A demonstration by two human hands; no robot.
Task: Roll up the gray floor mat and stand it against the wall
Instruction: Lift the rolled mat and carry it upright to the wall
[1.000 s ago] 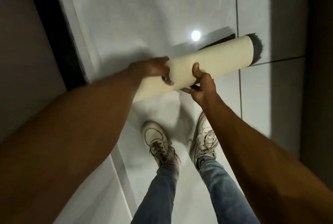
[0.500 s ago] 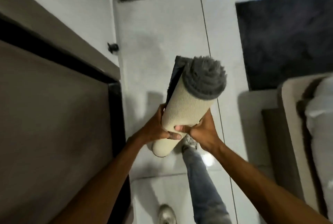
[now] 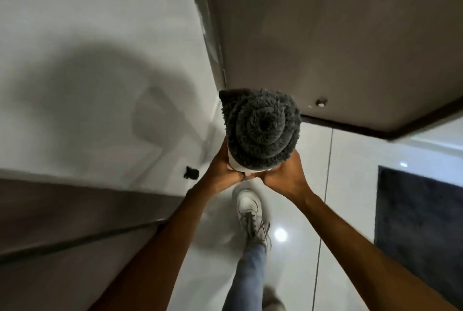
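Both hands, left [image 3: 221, 170] & right [image 3: 285, 173], clamped round the upright rolled gray shaggy floor mat [image 3: 260, 126]; I'd lower it straight, w/ the base snug to the white wall corner [image 3: 125, 35].

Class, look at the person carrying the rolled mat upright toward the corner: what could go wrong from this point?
1. The rolled mat is clasped only low down by the left hand and right hand, so its top could tip.
2. Its outer flap looks loose, so it might unroll once released.
3. The glossy floor may let its base slide.
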